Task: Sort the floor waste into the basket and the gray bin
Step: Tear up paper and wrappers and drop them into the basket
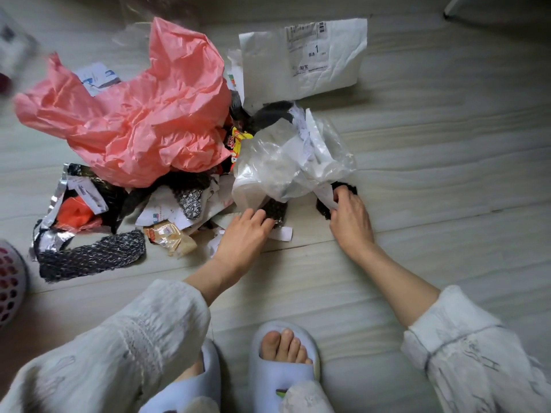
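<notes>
Pale wood-look floor (432,180) is covered with a heap of waste: pink crumpled paper (143,114), a white mailer (301,55), a clear plastic bag (286,165) and black bubble wrap (89,254). A black scrap (323,208) is pinched by the right hand (348,216), while another dark scrap (275,210) is touched by the curled fingers of the left hand (241,234). Picking seems to be in progress; next, lifting and carrying is needed. Only the rim of the basket (10,281) is seen at the left, its contents are hidden. No gray bin is seen.

On the floor (432,162), the crumpled tissue paper (140,114) tops the waste pile, mailer envelope (304,58) at one o'clock, basket (10,289) at eight.
</notes>
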Action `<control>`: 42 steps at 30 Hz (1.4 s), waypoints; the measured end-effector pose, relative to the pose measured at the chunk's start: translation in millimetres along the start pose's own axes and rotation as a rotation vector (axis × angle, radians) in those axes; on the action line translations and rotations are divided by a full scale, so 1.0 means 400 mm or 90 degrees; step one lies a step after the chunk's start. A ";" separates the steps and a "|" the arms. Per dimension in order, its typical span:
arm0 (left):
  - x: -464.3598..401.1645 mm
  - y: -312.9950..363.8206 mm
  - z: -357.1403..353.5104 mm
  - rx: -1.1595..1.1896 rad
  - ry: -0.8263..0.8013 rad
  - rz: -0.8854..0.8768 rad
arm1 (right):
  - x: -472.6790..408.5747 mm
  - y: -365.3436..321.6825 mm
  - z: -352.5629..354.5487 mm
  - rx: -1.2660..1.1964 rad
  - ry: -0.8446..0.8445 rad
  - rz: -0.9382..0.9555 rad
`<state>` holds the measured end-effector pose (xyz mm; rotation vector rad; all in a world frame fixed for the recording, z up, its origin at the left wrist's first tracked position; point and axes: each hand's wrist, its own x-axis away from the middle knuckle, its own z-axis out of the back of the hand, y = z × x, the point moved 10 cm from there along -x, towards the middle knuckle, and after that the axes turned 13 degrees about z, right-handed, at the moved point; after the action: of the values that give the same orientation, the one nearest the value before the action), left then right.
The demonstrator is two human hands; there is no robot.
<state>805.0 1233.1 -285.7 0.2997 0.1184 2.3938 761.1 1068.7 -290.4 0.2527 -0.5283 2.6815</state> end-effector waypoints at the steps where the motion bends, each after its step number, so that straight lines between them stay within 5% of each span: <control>1: 0.006 -0.003 0.000 0.010 -0.019 0.001 | 0.014 0.000 0.005 -0.003 0.002 -0.007; 9: 0.055 -0.020 0.177 0.214 0.022 0.063 | 0.096 -0.050 0.084 0.014 -0.056 -0.026; 27: 0.338 -0.272 0.884 0.450 0.379 0.329 | 0.164 -0.507 0.636 -0.196 0.205 0.193; 36: 0.704 -0.456 1.091 0.412 0.564 0.481 | 0.235 -0.956 0.630 -0.263 0.092 0.433; 42: 0.943 -0.580 1.115 0.407 0.669 0.596 | 0.325 -1.199 0.565 -0.348 0.008 0.488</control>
<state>793.8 1658.8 176.5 -0.8445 1.5109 3.0757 863.1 1431.7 104.1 -0.1642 -1.5802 3.0621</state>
